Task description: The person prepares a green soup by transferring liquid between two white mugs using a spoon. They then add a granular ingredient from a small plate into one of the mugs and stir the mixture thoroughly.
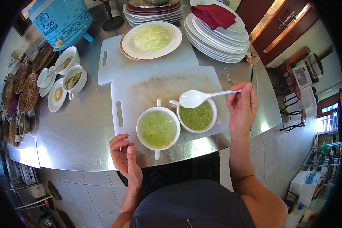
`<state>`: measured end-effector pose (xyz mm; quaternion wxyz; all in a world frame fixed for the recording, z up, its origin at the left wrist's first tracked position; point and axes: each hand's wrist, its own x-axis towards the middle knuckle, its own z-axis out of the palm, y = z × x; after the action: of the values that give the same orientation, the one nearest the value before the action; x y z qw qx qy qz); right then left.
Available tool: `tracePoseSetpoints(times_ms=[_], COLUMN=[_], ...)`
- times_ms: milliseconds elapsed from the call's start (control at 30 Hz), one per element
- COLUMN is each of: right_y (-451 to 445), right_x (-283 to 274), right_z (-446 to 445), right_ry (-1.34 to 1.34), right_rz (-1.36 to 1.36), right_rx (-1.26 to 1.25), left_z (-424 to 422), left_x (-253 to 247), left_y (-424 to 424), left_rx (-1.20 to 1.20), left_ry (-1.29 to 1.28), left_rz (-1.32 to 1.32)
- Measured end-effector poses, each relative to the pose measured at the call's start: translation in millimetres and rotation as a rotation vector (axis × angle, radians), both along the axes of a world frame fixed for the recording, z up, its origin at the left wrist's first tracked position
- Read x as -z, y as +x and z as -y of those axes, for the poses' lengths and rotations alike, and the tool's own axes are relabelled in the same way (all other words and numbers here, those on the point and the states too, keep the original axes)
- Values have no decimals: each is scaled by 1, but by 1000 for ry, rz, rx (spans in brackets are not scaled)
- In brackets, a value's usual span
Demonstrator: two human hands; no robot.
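Note:
My right hand [243,107] grips the handle of a white spoon [192,99], its bowl over the far edge of a two-handled white soup cup [199,114]. Thick, chopped green sauce fills much of that cup. Beside it on the left stands a second two-handled soup cup [158,128] with paler, watery green liquid. Both stand at the near edge of a white plastic cutting board [148,85]. My left hand [126,156] is held by the counter's front edge, left of the pale cup, fingers loosely curled and apart, with nothing in it.
Another cutting board [111,69] carries an oval plate [175,42] of pale green shreds. Stacked white plates [216,48] bear a red cloth [213,16]. Seasoning bowls [80,74] and a small dish [54,106] sit left, near a blue drink dispenser [61,22]. Crumbs [228,76] lie right.

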<state>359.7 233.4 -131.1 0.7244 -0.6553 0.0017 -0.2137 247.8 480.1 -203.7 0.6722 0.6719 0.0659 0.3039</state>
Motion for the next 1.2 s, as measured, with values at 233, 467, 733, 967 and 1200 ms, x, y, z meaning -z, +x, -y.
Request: tracePoseSetpoints(times_ms=[233, 467, 733, 967, 1200], right_y=[9, 17, 19, 19, 19], right_x=[30, 38, 39, 41, 41], right_z=[17, 10, 9, 10, 11], right_ry=[129, 140, 128, 113, 97], right_rz=[-164, -228, -275, -276, -273], right_rx=[-16, -31, -27, -32, -40], left_z=[1, 0, -1, 0, 0], left_x=[0, 1, 2, 1, 1], left_y=[0, 1, 1, 1, 1], left_rx=[4, -1, 7, -2, -1], left_ry=[-5, 5, 2, 4, 2], left_rz=[0, 5, 2, 2, 4])
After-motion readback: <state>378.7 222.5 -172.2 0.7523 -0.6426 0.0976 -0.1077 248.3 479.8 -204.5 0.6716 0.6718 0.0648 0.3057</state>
